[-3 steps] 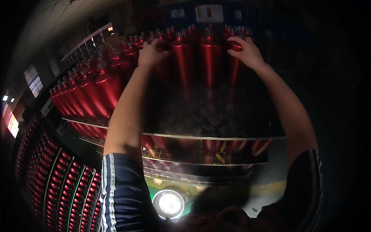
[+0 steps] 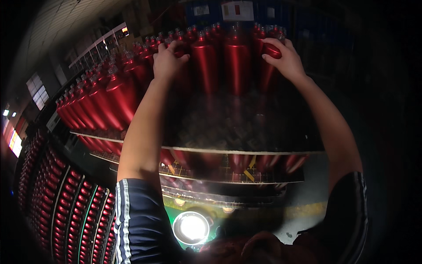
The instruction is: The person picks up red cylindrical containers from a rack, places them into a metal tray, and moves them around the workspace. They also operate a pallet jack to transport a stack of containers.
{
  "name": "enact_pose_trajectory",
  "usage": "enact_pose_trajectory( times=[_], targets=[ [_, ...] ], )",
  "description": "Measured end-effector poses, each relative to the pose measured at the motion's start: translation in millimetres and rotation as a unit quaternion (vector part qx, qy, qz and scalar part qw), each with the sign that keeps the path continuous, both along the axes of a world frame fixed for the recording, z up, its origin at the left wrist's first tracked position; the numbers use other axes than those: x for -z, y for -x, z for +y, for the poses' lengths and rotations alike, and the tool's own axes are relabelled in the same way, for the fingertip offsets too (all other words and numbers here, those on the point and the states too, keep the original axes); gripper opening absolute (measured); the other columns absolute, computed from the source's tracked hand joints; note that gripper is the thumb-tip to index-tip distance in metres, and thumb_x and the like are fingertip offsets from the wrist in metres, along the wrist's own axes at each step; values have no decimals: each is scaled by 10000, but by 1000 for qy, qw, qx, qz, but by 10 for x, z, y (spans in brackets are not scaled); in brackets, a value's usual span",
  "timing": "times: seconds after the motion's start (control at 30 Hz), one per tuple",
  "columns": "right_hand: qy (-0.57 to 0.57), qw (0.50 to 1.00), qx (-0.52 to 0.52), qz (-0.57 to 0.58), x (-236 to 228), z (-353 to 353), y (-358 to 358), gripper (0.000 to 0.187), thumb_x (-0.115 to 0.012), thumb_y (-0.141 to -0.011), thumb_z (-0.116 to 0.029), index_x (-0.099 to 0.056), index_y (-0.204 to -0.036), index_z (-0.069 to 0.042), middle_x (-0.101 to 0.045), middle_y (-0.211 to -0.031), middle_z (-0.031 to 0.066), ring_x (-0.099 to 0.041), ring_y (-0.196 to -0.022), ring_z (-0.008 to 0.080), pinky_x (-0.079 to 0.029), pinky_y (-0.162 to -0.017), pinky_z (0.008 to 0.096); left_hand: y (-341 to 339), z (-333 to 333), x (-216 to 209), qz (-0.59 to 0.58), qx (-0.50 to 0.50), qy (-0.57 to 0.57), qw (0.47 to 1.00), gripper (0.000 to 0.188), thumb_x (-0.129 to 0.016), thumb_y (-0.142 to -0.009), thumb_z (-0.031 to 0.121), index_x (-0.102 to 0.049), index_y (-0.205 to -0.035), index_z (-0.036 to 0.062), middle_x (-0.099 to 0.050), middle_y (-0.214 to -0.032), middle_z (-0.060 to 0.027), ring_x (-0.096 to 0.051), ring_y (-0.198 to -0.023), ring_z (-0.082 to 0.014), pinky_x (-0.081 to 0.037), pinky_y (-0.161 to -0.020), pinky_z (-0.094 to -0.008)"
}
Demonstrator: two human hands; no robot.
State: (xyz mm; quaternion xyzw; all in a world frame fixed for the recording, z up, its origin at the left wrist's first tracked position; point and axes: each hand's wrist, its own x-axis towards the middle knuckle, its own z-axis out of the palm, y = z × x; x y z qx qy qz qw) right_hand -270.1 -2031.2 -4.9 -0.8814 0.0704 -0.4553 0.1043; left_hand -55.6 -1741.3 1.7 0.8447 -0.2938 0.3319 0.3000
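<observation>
Rows of glossy red bottles with clear, narrow necks stand upright on the dark top shelf (image 2: 290, 132). At the front row's left, my left hand (image 2: 168, 64) curls its fingers round the shoulder of a red bottle (image 2: 184, 81), whose lower part is in shadow. My right hand (image 2: 286, 60) wraps round the upper part of another red bottle (image 2: 267, 79) at the right end. Between the hands, two red bottles (image 2: 237, 66) stand untouched. Both arms are stretched far forward over the shelf.
Lower shelves (image 2: 263, 181) below carry more red bottles. At the lower left is another rack (image 2: 66, 198) packed with small-looking red shapes. A bright round lamp (image 2: 191, 228) shines near the bottom. Blue panels (image 2: 285, 17) with a paper sheet (image 2: 237, 12) stand behind.
Shelf and bottles sit slightly higher in the picture. My hands have drifted slightly apart, the left leftward and the right rightward, both still on their bottles.
</observation>
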Motion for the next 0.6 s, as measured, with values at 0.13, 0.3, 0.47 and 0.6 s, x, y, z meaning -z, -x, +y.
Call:
enact_pose_trajectory(
  times=[0.13,0.3,0.47,0.6],
  targets=[
    [17,988,-98,-116,156,127,497,475,-768,-814,-223,-635,-1270,-235,-488,-1273,140,-533,-1168,292,-453,-1012,371,697,175,201,-94,3,61,994,448,-770,-784,312,-635,-1211,288,-541,-1227,-149,-532,-1121,-381,-486,-935,-463],
    [-173,943,-259,-114,201,258,1462,479,-716,-853,-219,-602,-1316,-173,-582,-1192,93,-601,-1035,203,-497,-924,306,1759,900,335,-271,100,128,949,443,-795,-781,162,-659,-1201,120,-570,-1282,-122,-532,-1199,-284,-470,-990,-381],
    [-359,809,-444,-139,659,872,2019,684,-703,-869,-320,-420,-1440,-70,-565,-1266,116,-589,-1143,256,-511,-977,386,2961,1927,850,70,133,498,854,468,-623,-926,58,-493,-1376,63,-590,-1261,-95,-588,-1106,-196,-504,-960,-365],
    [-570,574,-586,-48,1456,1762,1927,641,-641,-897,-323,-415,-1445,-80,-562,-1269,115,-558,-1158,249,-496,-966,402,3414,2664,1808,275,90,656,697,548,-629,-927,402,-492,-1362,97,-609,-1212,-77,-561,-1145,-236,-494,-961,-427]
  ],
)
